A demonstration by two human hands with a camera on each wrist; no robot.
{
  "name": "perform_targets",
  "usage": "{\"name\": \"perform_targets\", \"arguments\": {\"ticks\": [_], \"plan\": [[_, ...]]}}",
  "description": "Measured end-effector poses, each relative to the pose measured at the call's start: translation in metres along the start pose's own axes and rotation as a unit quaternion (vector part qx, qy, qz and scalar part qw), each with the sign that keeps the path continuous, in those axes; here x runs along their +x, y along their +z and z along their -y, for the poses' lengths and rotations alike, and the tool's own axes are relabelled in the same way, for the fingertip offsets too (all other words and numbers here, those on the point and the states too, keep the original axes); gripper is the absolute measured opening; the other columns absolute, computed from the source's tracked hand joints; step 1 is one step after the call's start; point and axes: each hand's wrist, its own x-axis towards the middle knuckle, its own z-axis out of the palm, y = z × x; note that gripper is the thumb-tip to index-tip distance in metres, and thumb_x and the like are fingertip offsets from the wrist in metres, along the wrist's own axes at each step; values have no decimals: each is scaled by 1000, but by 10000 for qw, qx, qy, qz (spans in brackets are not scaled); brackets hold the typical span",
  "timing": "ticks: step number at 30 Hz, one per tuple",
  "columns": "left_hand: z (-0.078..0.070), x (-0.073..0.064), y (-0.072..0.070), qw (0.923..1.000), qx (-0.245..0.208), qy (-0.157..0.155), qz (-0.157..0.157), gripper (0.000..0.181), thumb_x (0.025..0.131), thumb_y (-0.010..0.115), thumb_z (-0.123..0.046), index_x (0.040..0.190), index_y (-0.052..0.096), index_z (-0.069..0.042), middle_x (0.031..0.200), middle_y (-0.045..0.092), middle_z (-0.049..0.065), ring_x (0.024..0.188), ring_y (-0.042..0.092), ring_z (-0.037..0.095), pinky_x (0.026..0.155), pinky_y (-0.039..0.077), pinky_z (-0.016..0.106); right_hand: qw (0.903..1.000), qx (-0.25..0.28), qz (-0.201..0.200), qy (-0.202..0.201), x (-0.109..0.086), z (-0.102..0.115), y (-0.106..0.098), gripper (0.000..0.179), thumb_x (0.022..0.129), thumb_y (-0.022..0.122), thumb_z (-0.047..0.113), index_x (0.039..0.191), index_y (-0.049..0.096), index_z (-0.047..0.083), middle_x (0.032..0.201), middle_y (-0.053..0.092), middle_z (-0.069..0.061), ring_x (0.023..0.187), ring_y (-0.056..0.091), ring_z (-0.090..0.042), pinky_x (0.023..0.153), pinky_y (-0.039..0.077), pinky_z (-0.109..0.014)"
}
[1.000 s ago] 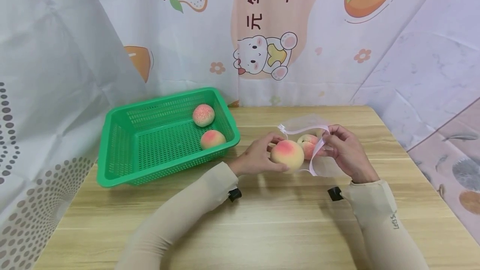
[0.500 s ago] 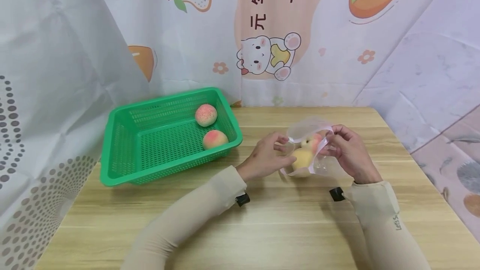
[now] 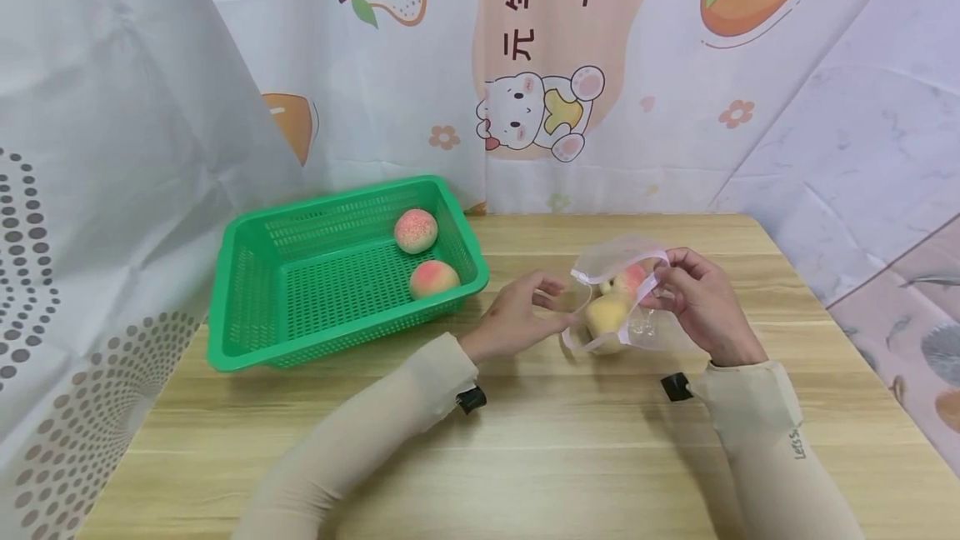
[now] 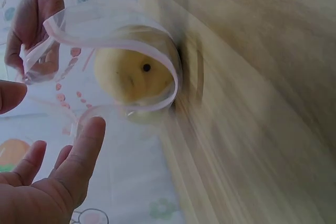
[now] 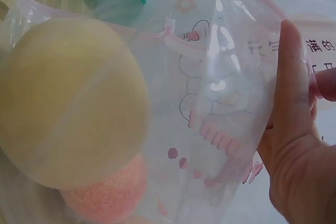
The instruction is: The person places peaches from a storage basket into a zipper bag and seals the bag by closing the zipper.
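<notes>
A clear zip bag (image 3: 617,253) with a pale pink edge lies on its side on the table, its mouth gaping toward the left. My right hand (image 3: 701,305) pinches the edge of the mouth. Inside sits a yellow peach (image 3: 607,317), close to the opening, its dark stem dot showing in the left wrist view. Behind it is a second, pinker peach (image 3: 630,278), partly hidden; the right wrist view shows this pink peach (image 5: 107,192) below the large pale one. My left hand (image 3: 522,313) is at the mouth, fingers spread and holding nothing.
A green plastic basket (image 3: 345,330) stands on the left of the wooden table (image 3: 570,457). At its right end lie a speckled pink peach (image 3: 416,231) and a yellow-pink peach (image 3: 434,279). A printed curtain (image 3: 420,107) hangs along the table's back edge.
My left hand has slid the yellow peach through the bag's mouth, let go of it and drawn back slightly left. My right hand keeps its pinch on the edge.
</notes>
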Motion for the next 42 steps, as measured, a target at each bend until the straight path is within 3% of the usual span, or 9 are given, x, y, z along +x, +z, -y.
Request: {"name": "perform_targets", "arguments": {"ticks": [8, 15, 25, 32, 42], "plan": [[-3, -3, -8, 9998, 176, 16, 13, 39, 90, 75, -18, 123, 58, -5, 123, 60, 7, 108, 64, 23, 81, 54, 24, 10000, -4, -13, 12, 0, -1, 0, 21, 98, 46, -11, 92, 61, 2, 86, 61, -5, 69, 65, -14, 66, 60, -31], [-7, -5, -14, 9999, 71, 64, 98, 39, 90, 75, -15, 122, 58, -2, 121, 61, 12, 109, 64, 29, 80, 55, 24, 10000, -48, -20, 5, 0, -2, -1, 21, 98, 45, -11, 92, 61, 2, 87, 60, -4, 69, 65, -14, 66, 60, -31], [-17, -12, -32, 9994, -74, -75, 333, 39, 93, 71, -13, 126, 55, -2, 126, 58, 13, 114, 62, 27, 80, 57, 27, 10000, 62, 6, 18, 0, -3, -2, 23, 99, 43, -11, 92, 61, 2, 87, 61, -4, 71, 65, -14, 66, 60, -30], [-23, -16, -48, 9995, 21, 59, 313, 39, 93, 72, -16, 126, 54, -3, 126, 57, 13, 114, 62, 30, 82, 57, 29, 10000, 23, 18, 12, 0, -2, -2, 23, 99, 43, -10, 93, 60, 3, 88, 60, -4, 70, 65, -14, 66, 60, -31], [-29, -22, -69, 9998, 213, 34, 24, 40, 92, 73, -17, 126, 55, -7, 125, 59, 7, 108, 63, 18, 82, 57, 30, 9998, 185, 69, 4, -1, -2, -1, 20, 98, 44, -12, 93, 59, 2, 88, 62, -5, 70, 66, -15, 65, 60, -30]]}}
